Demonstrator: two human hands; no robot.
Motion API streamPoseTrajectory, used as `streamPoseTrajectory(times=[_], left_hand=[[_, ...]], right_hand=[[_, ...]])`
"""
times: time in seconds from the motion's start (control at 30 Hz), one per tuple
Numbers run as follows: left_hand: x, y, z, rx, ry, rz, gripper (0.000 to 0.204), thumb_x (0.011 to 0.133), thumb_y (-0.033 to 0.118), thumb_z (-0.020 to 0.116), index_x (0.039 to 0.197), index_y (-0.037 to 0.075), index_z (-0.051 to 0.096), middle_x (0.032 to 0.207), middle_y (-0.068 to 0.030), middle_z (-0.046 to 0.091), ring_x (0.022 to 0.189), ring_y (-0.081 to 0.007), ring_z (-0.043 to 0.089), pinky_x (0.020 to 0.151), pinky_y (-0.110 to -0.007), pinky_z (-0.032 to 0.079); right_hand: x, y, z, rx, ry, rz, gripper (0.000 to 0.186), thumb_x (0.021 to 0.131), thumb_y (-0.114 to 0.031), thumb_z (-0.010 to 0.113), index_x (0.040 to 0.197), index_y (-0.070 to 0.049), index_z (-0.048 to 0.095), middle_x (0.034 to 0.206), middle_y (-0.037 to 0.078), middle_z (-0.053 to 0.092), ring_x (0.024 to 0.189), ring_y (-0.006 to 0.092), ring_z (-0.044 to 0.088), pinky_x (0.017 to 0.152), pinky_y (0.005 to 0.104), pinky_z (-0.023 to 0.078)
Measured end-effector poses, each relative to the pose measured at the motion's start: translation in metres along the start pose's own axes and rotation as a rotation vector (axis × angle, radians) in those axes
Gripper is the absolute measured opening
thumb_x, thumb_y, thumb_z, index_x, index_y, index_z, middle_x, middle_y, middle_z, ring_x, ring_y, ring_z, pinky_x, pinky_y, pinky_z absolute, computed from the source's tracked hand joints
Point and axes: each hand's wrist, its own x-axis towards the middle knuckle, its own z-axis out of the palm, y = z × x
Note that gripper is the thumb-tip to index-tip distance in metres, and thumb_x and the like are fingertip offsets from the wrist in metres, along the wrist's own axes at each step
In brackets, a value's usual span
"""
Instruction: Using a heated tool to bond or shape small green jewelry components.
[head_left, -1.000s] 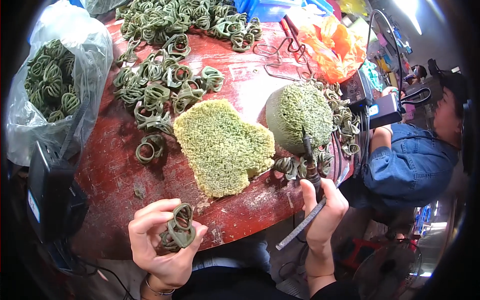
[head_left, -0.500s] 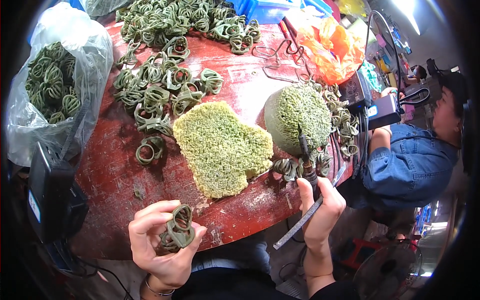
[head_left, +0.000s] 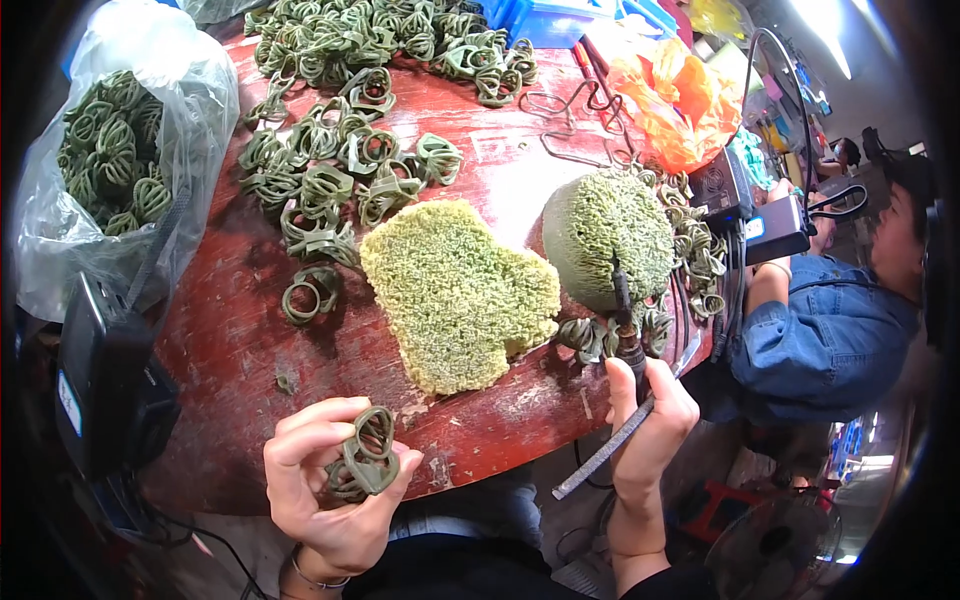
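Green looped piece point(head_left: 368, 472) sits in the left hand point(head_left: 325, 522), pinched between thumb and fingers, just past the near edge of the red table point(head_left: 230, 400). Right hand point(head_left: 652, 440) is closed around a dark pen-shaped tool point(head_left: 628, 325), with a grey rod point(head_left: 603, 463) also in that grip, jutting toward the body. Tool tip meets the round green block point(head_left: 625, 225); can't tell how deep.

Main risks: looped piece looks springy, held by the fingertips; a loose pinch could let it slip off toward the lap, a hard one could bend the loops. Tool may be hot (judging by its shape only), so a long dwell could scorch the block, and a sideways swing could mark the small looped pieces point(head_left: 582, 337) just below it. Two items in one hand: rod could slide out or knock the flat yellow-green block point(head_left: 450, 300) if the wrist turns left. Cables point(head_left: 737, 290) at the right edge could snag an arm swinging that way.
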Motion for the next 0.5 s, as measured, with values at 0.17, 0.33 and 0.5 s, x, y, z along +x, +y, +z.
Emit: streamPoseTrajectory(times=[0.17,0.33,0.5], left_hand=[[0.0004,0.0001,0.0013,-0.014,-0.008,0.004,0.051,0.067,-0.006,0.077,0.104,-0.002,0.043,0.107,-0.0202,0.051,0.085,-0.0164,0.059,0.073,-0.026,0.054],[-0.0013,0.0,-0.0001,-0.022,-0.009,0.016,0.052,0.066,-0.007,0.077,0.105,-0.002,0.042,0.107,-0.0203,0.051,0.084,-0.017,0.06,0.072,-0.026,0.055],[-0.0027,-0.002,-0.0022,-0.017,0.002,0.019,0.051,0.066,-0.008,0.077,0.104,-0.003,0.044,0.107,-0.0206,0.051,0.087,-0.0182,0.06,0.072,-0.027,0.056]], right_hand=[[-0.0001,-0.0001,-0.0009,-0.022,0.015,-0.01,0.017,0.084,-0.01,0.066,0.075,0.002,0.058,0.051,0.003,0.047,0.042,0.0086,0.044,0.041,0.025,0.032],[-0.0012,-0.0027,-0.0006,-0.006,0.018,-0.019,0.018,0.083,-0.011,0.066,0.074,0.002,0.057,0.051,0.004,0.046,0.041,0.009,0.044,0.041,0.0254,0.031],[-0.0041,-0.007,-0.0002,0.113,-0.04,0.126,0.016,0.076,-0.007,0.072,0.079,0.001,0.059,0.063,0.015,0.054,0.052,0.0279,0.051,0.051,0.0318,0.041]])
